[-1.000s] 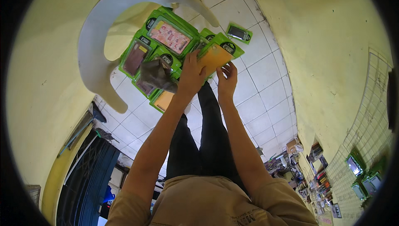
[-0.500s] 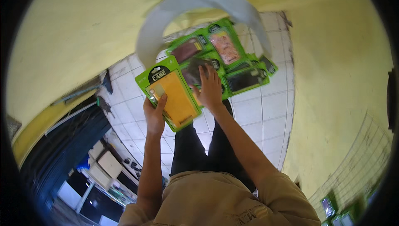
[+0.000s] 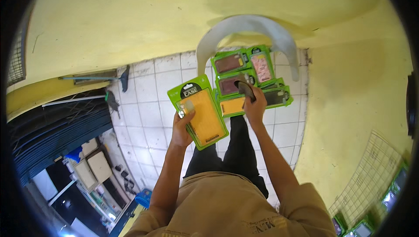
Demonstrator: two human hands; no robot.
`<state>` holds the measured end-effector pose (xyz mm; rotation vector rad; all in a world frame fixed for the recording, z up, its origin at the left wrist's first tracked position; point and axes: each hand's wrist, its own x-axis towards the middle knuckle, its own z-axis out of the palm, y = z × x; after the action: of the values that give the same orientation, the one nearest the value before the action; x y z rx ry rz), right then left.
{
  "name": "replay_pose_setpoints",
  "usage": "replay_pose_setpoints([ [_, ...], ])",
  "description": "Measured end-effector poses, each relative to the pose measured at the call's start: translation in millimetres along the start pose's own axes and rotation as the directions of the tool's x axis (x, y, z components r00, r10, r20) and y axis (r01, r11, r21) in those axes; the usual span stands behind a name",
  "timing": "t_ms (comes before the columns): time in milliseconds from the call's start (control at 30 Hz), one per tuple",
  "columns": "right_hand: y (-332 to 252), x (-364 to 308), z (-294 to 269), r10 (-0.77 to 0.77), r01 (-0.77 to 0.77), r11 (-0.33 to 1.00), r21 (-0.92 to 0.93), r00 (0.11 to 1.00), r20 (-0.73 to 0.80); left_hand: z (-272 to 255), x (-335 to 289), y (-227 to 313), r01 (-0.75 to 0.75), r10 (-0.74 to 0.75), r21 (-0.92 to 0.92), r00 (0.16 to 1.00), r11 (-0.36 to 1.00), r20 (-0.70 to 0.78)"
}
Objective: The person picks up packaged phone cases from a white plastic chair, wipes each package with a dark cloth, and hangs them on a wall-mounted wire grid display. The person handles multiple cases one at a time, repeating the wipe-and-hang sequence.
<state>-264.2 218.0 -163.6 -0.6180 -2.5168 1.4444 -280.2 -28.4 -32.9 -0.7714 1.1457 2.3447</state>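
My left hand point(image 3: 182, 129) grips the lower left edge of a green phone-case package point(image 3: 201, 115), thumb on its front; an orange case shows through the window. My right hand point(image 3: 255, 108) is closed on a dark cloth-like piece point(image 3: 245, 89), whose folded end sticks up past the fingers. Beneath and beyond that hand lie several more green packages: a maroon one point(image 3: 230, 64), a pink patterned one point(image 3: 262, 68), another maroon one point(image 3: 228, 85), an orange one point(image 3: 232, 107) and a dark one point(image 3: 276, 98), partly covered by my right hand.
A curved white chair back point(image 3: 244, 22) arches behind the packages, near the yellow wall point(image 3: 349, 71). White floor tiles point(image 3: 148, 119) spread below. A broom point(image 3: 112, 101) and a blue-headed one point(image 3: 124, 79) are at left. A wire rack point(image 3: 366, 171) with green packages stands at lower right.
My right hand has lifted the dark piece off the packages and closed round it; it lay flat under spread fingers before. The left hand still holds the orange case package. The whole view has shifted.
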Motion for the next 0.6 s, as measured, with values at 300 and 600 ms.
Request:
replay_pose_setpoints([
  [300,-269,-85,-49,-0.439,0.441,0.897,0.017,0.897,-0.056,26,-76,47,0.164,-0.158,0.028,0.869,0.986,0.47],
  [600,-352,-119,-54,-0.68,0.663,0.73,-0.165,0.729,-0.081,36,-123,101,0.026,0.015,-0.058,0.788,0.998,0.615],
])
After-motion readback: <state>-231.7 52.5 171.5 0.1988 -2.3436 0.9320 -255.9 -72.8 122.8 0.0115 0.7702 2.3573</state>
